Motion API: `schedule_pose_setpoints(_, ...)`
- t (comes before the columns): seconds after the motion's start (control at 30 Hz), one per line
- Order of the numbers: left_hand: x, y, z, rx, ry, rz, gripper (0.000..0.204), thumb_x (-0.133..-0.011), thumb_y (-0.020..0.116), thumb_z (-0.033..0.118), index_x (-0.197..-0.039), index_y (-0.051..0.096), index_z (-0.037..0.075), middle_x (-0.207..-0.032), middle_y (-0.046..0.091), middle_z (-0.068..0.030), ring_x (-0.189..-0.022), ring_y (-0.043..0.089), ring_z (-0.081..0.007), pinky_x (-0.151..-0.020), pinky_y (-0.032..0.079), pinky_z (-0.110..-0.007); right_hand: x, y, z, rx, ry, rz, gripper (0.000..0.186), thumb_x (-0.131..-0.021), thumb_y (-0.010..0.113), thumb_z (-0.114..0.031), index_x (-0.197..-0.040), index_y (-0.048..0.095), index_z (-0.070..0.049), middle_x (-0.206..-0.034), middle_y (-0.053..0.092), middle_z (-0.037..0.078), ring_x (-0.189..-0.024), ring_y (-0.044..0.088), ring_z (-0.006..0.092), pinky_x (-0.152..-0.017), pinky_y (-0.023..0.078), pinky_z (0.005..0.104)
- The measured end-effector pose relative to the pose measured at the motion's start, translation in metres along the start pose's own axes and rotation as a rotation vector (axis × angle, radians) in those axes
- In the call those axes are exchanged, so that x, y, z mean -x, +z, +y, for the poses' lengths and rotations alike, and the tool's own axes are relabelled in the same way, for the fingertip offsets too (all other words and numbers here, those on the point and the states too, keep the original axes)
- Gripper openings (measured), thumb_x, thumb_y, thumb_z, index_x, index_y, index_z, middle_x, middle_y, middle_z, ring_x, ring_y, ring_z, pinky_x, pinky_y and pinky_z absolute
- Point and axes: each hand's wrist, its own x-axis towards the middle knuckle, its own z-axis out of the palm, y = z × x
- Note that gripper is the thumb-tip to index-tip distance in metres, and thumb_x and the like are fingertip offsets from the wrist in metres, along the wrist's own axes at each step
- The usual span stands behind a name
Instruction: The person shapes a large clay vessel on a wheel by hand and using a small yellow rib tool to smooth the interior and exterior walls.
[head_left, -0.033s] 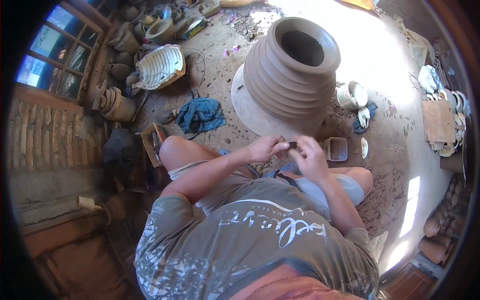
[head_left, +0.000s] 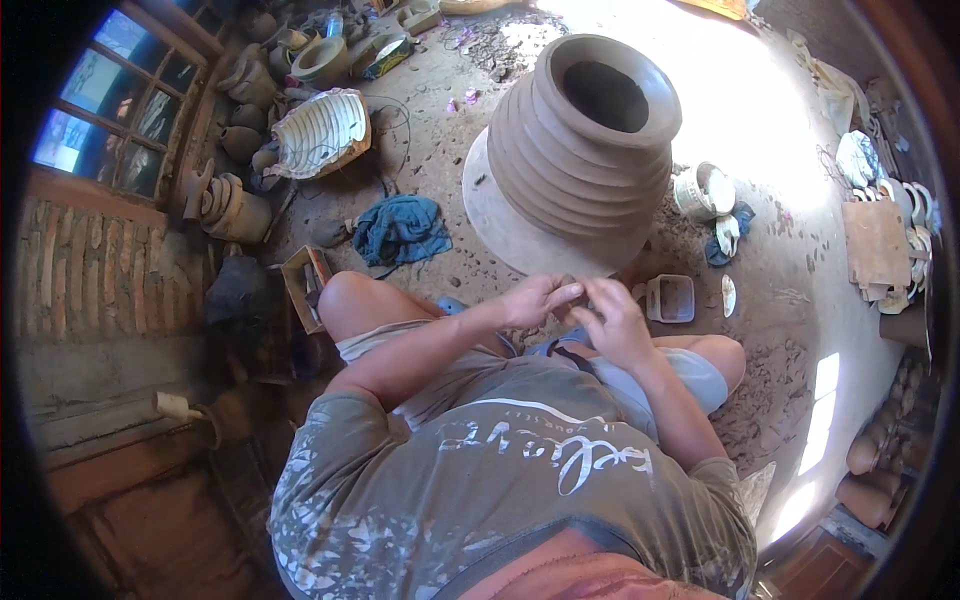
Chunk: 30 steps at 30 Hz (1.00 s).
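Observation:
Seated cross-legged, I have both hands together just above my lap, in front of a large ridged clay pot [head_left: 585, 140]. My left hand [head_left: 540, 300] is closed, its thumb and fingers pinching something small. Close against its fingertips, my right hand [head_left: 612, 318] has its fingers curled in. Whatever lies between them is mostly hidden; only a dark bit shows. The pot stands upright on a pale round board [head_left: 500, 235], its thick rim around a dark opening. Neither hand touches the pot.
Right of the pot are a white bucket [head_left: 692, 195] and a clear plastic tub [head_left: 671, 299]. A blue cloth [head_left: 402, 230], an open box [head_left: 305, 285] and a ribbed white mould [head_left: 322, 133] lie to the left. Several clay pots [head_left: 240, 143] crowd the window wall.
My hands have shifted slightly and the fingers have closed in, so the dark piece seen between them before is now mostly covered. A dark speck on the pale board sits slightly differently.

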Motion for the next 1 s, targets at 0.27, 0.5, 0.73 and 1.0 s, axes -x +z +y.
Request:
schedule_pose_setpoints(0.27,0.001,0.026,0.003,0.433,-0.075,-0.140,0.066,-0.112,0.033,0.062,-0.111,0.065,0.004,-0.077,0.065,-0.0024,-0.064,0.062,-0.0109,-0.055,0.046,-0.026,0.022,0.000,0.003,0.165,-0.194,-0.010,0.021,-0.090,0.071,-0.007,-0.107,0.071,0.005,-0.104,0.069,0.017,-0.093,0.067,0.0353,-0.082,0.057,0.0442)
schedule_pose_setpoints(0.5,0.003,0.000,0.015,0.428,-0.081,-0.172,0.037,-0.107,0.063,0.041,-0.119,0.064,0.007,-0.084,0.067,0.0002,-0.065,0.055,-0.0049,-0.055,0.041,-0.022,0.020,0.002,-0.012,-0.337,0.225,0.069,0.017,-0.091,0.069,-0.007,-0.104,0.070,0.005,-0.100,0.069,0.016,-0.093,0.068,0.0355,-0.083,0.057,0.0444)
schedule_pose_setpoints(0.73,0.009,0.010,0.020,0.552,-0.166,-0.184,0.044,-0.110,0.055,0.049,-0.104,0.067,0.008,-0.078,0.068,-0.0013,-0.063,0.056,-0.0103,-0.056,0.043,-0.025,0.023,-0.001,0.009,0.069,-0.202,0.000,0.017,-0.090,0.071,-0.007,-0.104,0.072,0.001,-0.102,0.069,0.015,-0.093,0.067,0.0344,-0.083,0.056,0.0431)
schedule_pose_setpoints(1.0,-0.004,0.029,0.010,0.744,-0.198,-0.089,0.052,-0.111,0.046,0.057,-0.098,0.064,0.010,-0.069,0.055,-0.0008,-0.059,0.050,-0.0127,-0.054,0.040,-0.028,0.021,-0.004,0.011,0.119,-0.175,0.106,0.017,-0.089,0.073,-0.009,-0.101,0.072,0.004,-0.101,0.068,0.014,-0.091,0.066,0.0345,-0.081,0.056,0.0417)
